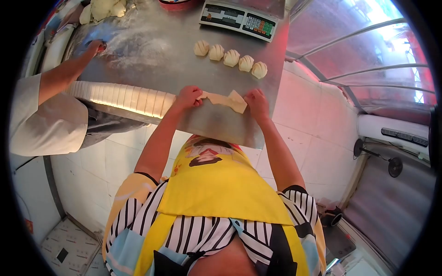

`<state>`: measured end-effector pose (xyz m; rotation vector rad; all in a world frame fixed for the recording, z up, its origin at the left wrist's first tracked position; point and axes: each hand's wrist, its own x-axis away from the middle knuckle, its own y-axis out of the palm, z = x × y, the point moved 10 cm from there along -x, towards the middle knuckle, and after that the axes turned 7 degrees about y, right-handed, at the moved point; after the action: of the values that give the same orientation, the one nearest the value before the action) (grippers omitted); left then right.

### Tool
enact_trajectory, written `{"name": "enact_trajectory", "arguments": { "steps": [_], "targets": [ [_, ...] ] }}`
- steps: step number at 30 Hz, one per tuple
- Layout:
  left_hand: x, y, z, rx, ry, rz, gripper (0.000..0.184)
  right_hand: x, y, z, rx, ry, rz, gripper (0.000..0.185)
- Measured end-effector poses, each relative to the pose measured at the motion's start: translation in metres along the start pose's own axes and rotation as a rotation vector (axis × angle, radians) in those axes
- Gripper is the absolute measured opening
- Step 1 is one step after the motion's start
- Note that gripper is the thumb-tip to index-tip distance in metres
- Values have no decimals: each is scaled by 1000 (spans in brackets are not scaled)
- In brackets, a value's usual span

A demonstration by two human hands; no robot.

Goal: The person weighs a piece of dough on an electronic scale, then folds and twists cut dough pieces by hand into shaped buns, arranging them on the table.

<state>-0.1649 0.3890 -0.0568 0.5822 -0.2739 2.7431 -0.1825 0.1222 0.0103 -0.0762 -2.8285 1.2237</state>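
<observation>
Middle left of frame: row of cut dough point(122, 97) lay along table point(221, 126) edge. Centre: left hand point(189, 97) had fingers closed on left end of dough strip point(221, 98), held above table. Upper centre: five buns point(230, 58) sat lined up. Right of centre: right hand point(257, 102) had fingers curled at strip's other end; couldn't tell if gripped. Step looked like stretching; next move probably called for gentle, even pull.

The dough strip point(223, 99) is pale cream, the shaped dough pieces point(231, 58) cream, the surface point(182, 71) silvery grey, the apron point(223, 191) bright yellow, the shirt point(199, 232) striped black and white, the scale point(240, 23) white with black panels
</observation>
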Motion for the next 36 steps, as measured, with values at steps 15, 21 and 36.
{"name": "enact_trajectory", "arguments": {
  "steps": [15,21,36],
  "targets": [
    [44,88,96,-965,927,119,9,21,-36,-63,-101,-183,68,17],
    [38,79,88,-978,879,140,11,57,-81,15,90,-63,68,17],
    [61,64,88,-1026,772,217,25,24,-13,-22,413,-105,82,40]
  ]
}}
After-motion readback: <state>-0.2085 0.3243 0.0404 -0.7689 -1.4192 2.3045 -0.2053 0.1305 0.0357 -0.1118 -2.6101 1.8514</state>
